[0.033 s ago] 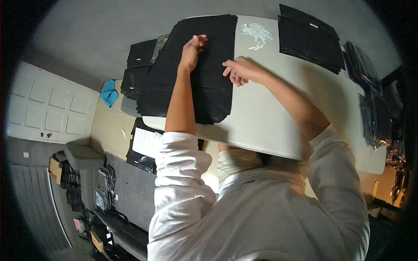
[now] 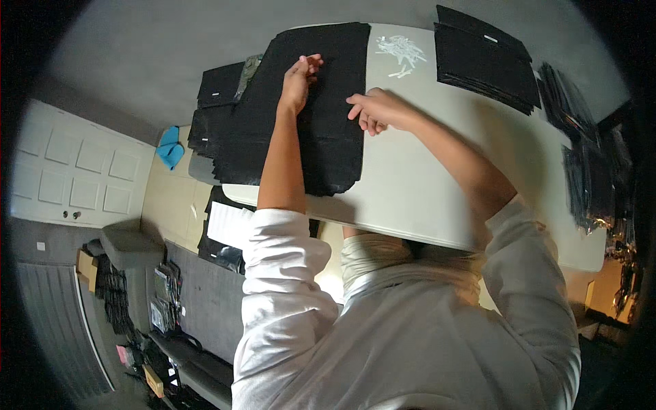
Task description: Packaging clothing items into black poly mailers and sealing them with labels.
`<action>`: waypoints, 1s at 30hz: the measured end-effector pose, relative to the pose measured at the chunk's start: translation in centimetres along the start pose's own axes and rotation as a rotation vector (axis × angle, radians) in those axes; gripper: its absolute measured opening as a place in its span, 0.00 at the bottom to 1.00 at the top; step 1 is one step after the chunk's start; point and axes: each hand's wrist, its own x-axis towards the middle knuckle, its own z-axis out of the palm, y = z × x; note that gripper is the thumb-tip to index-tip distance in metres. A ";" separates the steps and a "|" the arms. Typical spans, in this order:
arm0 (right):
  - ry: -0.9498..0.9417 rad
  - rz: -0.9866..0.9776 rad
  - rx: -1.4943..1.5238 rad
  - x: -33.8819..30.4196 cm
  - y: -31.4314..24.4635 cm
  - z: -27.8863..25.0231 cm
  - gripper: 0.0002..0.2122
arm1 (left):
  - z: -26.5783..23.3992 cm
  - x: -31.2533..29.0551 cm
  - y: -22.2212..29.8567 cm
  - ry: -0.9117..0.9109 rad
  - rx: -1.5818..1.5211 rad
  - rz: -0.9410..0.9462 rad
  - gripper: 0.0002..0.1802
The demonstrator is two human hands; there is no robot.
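We see a broad pile of black sheets (image 2: 335, 150), which lies flat on the left part of a white table (image 2: 424, 184). The sheets look matte and a little fibrous, like felt; their lower edges are uneven, and a faint crease runs across the surface. Our left hand (image 2: 296, 85) is over the upper part of this pile. Its fingers are bent and close to one another, but we cannot tell if the fingertips pinch something. Our right hand (image 2: 380, 111) is at the right edge of the pile, partly over the smooth tabletop. Its index finger points toward the left, and the other fingers are curled below; whether its tips meet, or press the black material, we cannot tell.

Beyond the right hand, thin white strips (image 2: 402, 51) form a loose heap, narrow and flat. Farther right stands a neat stack of black panels (image 2: 478, 65), with angular corners and one small pale label. At the table's right end there are dark packets (image 2: 586, 184) in shiny, wrinkled plastic. On the left side, smaller black pieces (image 2: 220, 89) lie beside the pile, near a glossy crumpled packet (image 2: 247, 77).
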 end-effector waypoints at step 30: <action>0.241 -0.148 -0.155 2.4 -1.9 0.5 0.24 | 0.6 -0.5 0.1 0.132 -0.187 0.081 0.23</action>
